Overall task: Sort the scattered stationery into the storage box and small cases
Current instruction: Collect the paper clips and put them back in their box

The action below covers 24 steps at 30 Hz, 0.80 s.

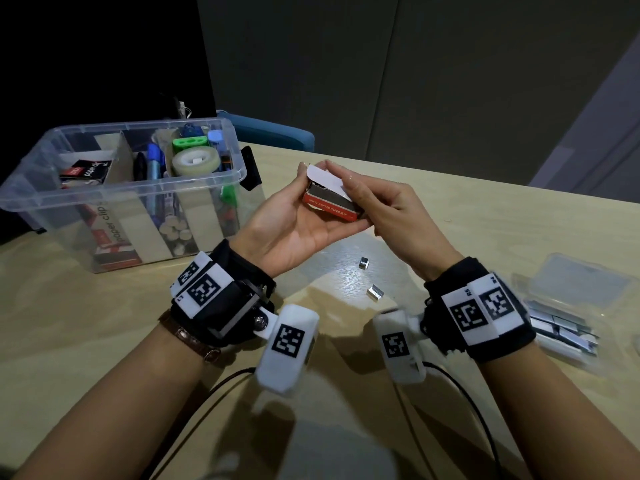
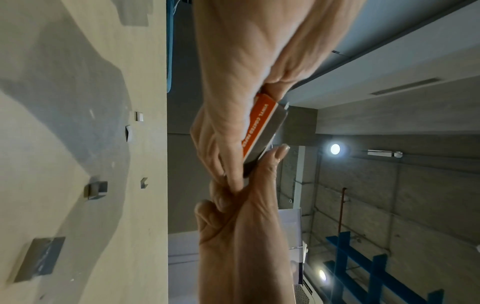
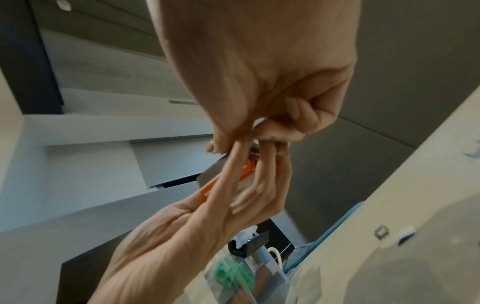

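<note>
Both hands, left (image 1: pixel 287 223) and right (image 1: pixel 384 206), grip a small rectangular cardboard paper-clip box (image 1: pixel 330 202), flap raised.

head: above, looking forward and down; table (image 1: pixel 485 216), both hands, bin (image 1: pixel 38 188) far left, case (image 1: pixel 585 282) near right
left wrist: close along left hand (image 2: pixel 233 72), rolled sideways; table edge at left, ceiling lights at right
right wrist: close along right hand (image 3: pixel 259 72), tilted up; bin at bottom
shared: all three see the box (image 1: pixel 329 202) held between the hands; head and left wrist also see staples (image 1: pixel 375 292) on the table
</note>
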### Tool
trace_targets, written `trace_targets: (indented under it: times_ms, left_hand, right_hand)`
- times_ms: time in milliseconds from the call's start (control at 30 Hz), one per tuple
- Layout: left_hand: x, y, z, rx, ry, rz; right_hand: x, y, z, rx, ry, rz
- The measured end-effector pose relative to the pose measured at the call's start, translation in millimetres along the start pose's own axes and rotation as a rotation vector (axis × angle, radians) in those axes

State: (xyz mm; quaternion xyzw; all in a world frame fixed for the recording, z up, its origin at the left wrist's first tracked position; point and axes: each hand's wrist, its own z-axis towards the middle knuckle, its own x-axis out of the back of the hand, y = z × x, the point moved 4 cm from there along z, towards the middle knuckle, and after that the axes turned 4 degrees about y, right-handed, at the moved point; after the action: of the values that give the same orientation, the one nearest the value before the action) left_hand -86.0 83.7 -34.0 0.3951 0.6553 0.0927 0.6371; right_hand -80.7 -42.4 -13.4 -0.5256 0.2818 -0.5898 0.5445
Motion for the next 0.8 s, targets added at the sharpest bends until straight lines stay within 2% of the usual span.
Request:
trace_targets:
  times_ms: [100, 233, 333, 467, 567, 800]
  left_hand:
    - [1.1, 1.1, 0.9, -0.037, 0.005, -0.063]
    - [-0.1, -1.7, 0.3, -0.001, -0.040, -0.038]
    - [0.3, -5.0, 0.2, 0.039, -0.091, 0.008]
    - [1.6, -4.4, 0.9, 0.027, -0.112, 0.043]
    - [0.2, -5.2, 1.3, 0.011, -0.099, 0.075]
    - [1.5, -5.3, 3.7, 0.003, -0.102, 0.091]
  right_hand:
    - [7.1, -4.7, 6.4, -0.005, -0.051, -0.122]
    - [25.7, -23.2, 16.6, -0.008, -0.046, -0.195]
    - [34.0, -33.4, 22.9, 0.087, -0.066, -0.257]
    - [28.6, -35.2, 25.0, 0.214, -0.234, -0.405]
    - [24.8, -39.7, 25.0, 0.294, -0.244, -0.513]
    - [21.8, -41.3, 22.8, 0.287, -0.307, -0.571]
